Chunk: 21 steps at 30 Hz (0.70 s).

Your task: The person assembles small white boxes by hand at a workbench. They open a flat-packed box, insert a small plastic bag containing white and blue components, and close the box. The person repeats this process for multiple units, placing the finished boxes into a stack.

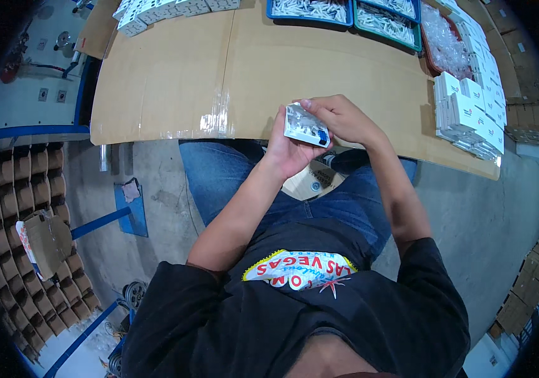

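Note:
Over the near edge of the cardboard-covered table (162, 94), my left hand (287, 152) cradles a small flat white box (306, 128) from its left side and from below. The box's upper face looks silvery and glossy, with a dark blue patch at its near right corner. Whether that face is a print or contents showing cannot be made out. At the far edge of the box, my right hand (347, 120) has its thumb and bent fingers closed on it. Most of the right fingertips are hidden.
Blue (310, 22) and green (385, 40) trays of small white tube-like pieces line the far edge. Beside them, a reddish basket (431, 62) holds clear plastic packets. White boxes are stacked at the right (465, 116) and far left (156, 11). A cardboard-divided rack (21, 183) stands left.

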Each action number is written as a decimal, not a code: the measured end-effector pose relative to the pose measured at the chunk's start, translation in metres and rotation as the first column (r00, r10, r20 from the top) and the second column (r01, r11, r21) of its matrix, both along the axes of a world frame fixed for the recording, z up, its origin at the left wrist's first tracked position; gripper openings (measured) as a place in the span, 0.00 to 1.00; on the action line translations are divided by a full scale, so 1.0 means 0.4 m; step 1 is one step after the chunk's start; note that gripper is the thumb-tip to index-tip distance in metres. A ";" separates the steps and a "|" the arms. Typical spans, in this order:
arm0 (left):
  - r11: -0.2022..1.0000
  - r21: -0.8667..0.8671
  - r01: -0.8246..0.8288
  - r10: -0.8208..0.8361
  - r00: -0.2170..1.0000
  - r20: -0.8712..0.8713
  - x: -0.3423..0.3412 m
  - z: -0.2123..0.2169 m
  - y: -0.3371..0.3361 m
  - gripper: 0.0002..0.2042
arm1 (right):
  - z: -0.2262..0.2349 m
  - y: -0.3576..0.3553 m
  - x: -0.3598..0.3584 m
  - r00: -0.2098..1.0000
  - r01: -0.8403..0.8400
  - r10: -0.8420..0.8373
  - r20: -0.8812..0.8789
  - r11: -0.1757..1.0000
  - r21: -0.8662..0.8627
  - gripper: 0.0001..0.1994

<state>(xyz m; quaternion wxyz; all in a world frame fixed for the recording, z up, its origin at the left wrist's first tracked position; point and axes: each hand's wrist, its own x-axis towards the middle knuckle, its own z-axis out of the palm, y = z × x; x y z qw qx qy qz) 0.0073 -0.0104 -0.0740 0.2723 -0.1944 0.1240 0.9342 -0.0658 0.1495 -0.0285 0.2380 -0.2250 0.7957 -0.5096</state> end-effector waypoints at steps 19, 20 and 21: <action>0.985 -0.167 0.051 -0.056 0.998 -0.028 0.002 0.004 -0.022 0.31 | -0.025 -0.004 0.055 0.986 -0.093 0.096 -0.135 0.995 0.030 0.23; 0.983 -0.179 0.047 -0.054 0.998 -0.032 0.000 0.015 -0.023 0.32 | -0.022 -0.005 0.062 0.990 -0.084 0.087 -0.108 0.996 0.032 0.23; 0.981 -0.191 0.045 -0.052 0.998 -0.036 -0.001 0.022 -0.024 0.32 | -0.014 -0.005 0.070 0.994 -0.074 0.077 -0.082 0.997 0.034 0.24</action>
